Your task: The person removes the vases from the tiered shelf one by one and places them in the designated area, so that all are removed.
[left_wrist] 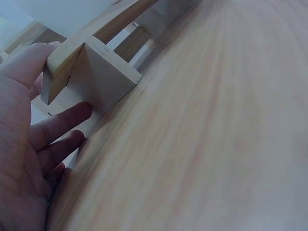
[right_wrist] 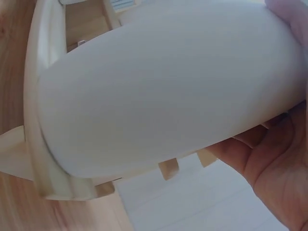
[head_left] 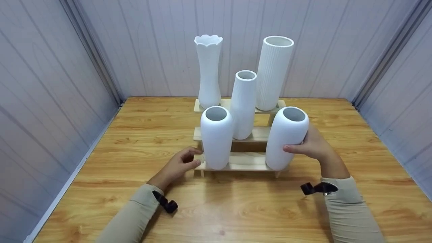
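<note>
My right hand (head_left: pixel 314 143) grips a white rounded vase (head_left: pixel 287 140) by its right side, thumb across the front and fingers behind. The base of this vase stands on the right end of the lowest step of a wooden tiered stand (head_left: pixel 248 161). In the right wrist view, the vase fills most of the picture. At the stand's left end, my left hand (head_left: pixel 180 163) holds the lowest step, its thumb over the board and other fingers (left_wrist: pixel 62 122) beside the leg below. Just right of it stands a matching white vase (head_left: pixel 216 141).
A slim tapered vase (head_left: pixel 243 108) stands on the middle step. On the top step are a vase with a scalloped rim (head_left: pixel 208 74) at left and a ribbed vase (head_left: pixel 274 76) at right. Pale panel walls (head_left: pixel 162 50) enclose the wooden table (head_left: pixel 236 209).
</note>
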A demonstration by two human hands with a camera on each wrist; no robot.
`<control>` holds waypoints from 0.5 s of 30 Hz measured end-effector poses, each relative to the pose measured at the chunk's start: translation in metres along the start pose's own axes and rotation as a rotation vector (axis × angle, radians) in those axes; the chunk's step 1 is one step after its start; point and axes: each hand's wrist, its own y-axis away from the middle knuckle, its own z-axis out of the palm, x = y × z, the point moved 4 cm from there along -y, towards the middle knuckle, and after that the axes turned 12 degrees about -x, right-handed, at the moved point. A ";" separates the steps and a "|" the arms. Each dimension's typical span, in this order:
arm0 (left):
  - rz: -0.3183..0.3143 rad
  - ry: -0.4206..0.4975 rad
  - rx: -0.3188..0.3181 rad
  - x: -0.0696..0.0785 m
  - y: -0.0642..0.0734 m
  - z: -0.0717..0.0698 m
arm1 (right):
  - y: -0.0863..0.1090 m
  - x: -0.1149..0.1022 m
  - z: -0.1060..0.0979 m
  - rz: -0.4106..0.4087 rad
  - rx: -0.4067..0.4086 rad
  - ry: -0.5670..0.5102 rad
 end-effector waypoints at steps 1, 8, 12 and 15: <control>-0.003 0.002 0.003 0.000 0.000 -0.001 | 0.000 -0.001 -0.001 -0.010 0.000 0.005; 0.025 0.011 -0.011 0.000 0.000 0.001 | 0.004 -0.007 -0.010 -0.049 0.016 0.046; 0.028 0.007 -0.009 0.000 0.000 0.000 | 0.008 -0.010 -0.017 -0.059 0.040 0.031; 0.019 0.011 -0.004 0.001 0.000 0.000 | 0.012 -0.011 -0.022 -0.064 0.056 0.010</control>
